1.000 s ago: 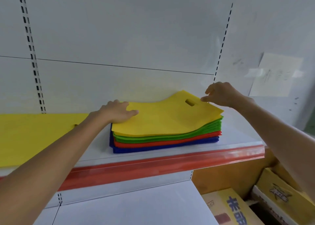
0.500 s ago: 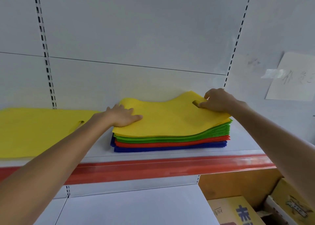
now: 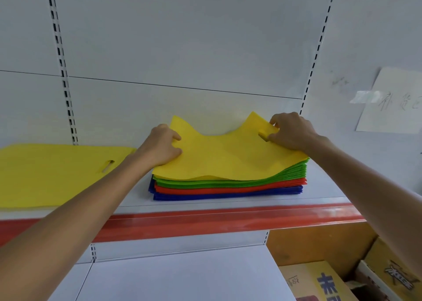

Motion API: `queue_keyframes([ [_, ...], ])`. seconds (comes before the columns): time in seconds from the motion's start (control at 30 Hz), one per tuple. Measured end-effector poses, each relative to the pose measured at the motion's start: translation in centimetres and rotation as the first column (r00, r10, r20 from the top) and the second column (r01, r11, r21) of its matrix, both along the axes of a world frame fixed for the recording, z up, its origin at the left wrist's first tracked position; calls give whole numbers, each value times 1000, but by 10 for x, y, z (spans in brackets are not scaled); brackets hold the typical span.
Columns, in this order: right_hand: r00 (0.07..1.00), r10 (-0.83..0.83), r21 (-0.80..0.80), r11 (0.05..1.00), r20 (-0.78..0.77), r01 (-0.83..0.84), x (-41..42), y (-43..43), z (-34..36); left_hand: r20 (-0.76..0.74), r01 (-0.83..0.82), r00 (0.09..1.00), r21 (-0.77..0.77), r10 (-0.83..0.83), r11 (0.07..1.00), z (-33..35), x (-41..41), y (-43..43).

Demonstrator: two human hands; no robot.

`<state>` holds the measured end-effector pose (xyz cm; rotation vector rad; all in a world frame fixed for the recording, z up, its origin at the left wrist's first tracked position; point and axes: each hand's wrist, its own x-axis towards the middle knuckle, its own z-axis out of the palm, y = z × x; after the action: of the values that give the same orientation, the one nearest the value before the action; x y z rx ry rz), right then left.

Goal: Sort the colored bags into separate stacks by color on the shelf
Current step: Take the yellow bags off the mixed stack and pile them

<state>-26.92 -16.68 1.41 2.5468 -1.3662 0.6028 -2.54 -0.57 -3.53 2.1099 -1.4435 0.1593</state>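
Hands on a shelf [image 3: 228, 203]; left hand [image 3: 163, 146] grips the top yellow bag [image 3: 226, 154] at its left edge, right hand [image 3: 291, 130] pinches its handle slot with curled fingers; green, red and blue mixed stack [image 3: 228, 186] lies beneath; yellow stack [image 3: 52, 173] left; taped note [image 3: 392, 102] shows handwritten Chinese characters.

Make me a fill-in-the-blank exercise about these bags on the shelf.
The bottom bags of the mixed stack are ____. Directly under the green bags lie the ____ ones. The left hand and right hand both hold the top bag, which is ____. The separate yellow stack lies to the mixed stack's ____.
Missing words: blue; red; yellow; left.
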Motion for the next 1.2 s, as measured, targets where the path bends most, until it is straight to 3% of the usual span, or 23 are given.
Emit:
queue_keyframes([
  [0.07, 1000, 14, 9, 1000, 26, -14, -1, 1, 1, -138, -41, 990, -126, 23, 991, 1, 3, 1],
  [0.17, 997, 17, 1, 1000, 71, -17, -3, 6, 5, -224, -44, 974, -170, 5, 984, 4, 4, 1],
  [0.63, 954, 13, -66, 998, 300, 8, 15, 63, 28, -173, 156, 965, -232, -198, 960, 31, 49, 48],
  [0.83, 922, 94, -51, 995, 376, -81, 80, 105, 36, -167, 87, 978, -233, -128, 969, 45, 115, 108],
  [1.2, 937, 140, -1, 989, 319, -147, 220, 185, 8, -285, -71, 958, -145, 27, 987, 36, 238, 222],
])
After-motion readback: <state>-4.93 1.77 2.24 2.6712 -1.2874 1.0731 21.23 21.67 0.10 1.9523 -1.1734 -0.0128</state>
